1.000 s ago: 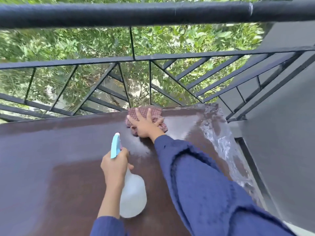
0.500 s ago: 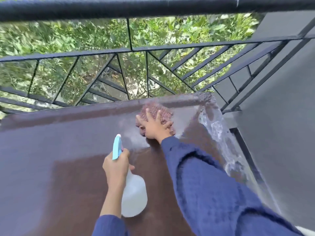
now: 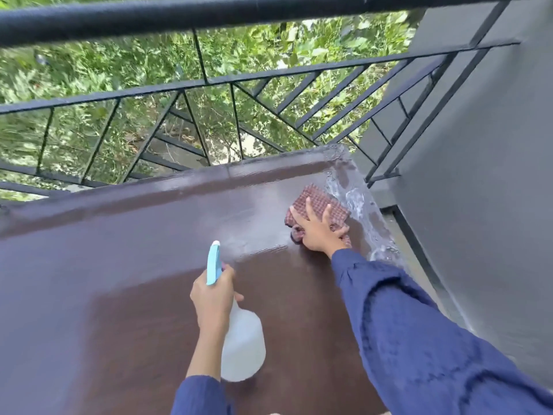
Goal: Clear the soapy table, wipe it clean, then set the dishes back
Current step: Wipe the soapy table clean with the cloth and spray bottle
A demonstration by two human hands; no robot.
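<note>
Red-checked cloth (image 3: 321,205) lies under the spread fingers (image 3: 308,209) of the right hand (image 3: 318,232), far right on the desk (image 3: 119,265). The left hand (image 3: 214,298) clamps its fingers round the spray bottle (image 3: 242,345). Foamy suds (image 3: 356,199) line the right edge, and a hard sweep could push them overboard.

cloth (image 3: 321,208) at table's (image 3: 125,241) far right corner, spray bottle (image 3: 241,342) nearer, railing (image 3: 209,82) behind

home balcony, black metal railing (image 3: 209,80), grey wall (image 3: 484,151), greenery (image 3: 89,70) beyond
</note>
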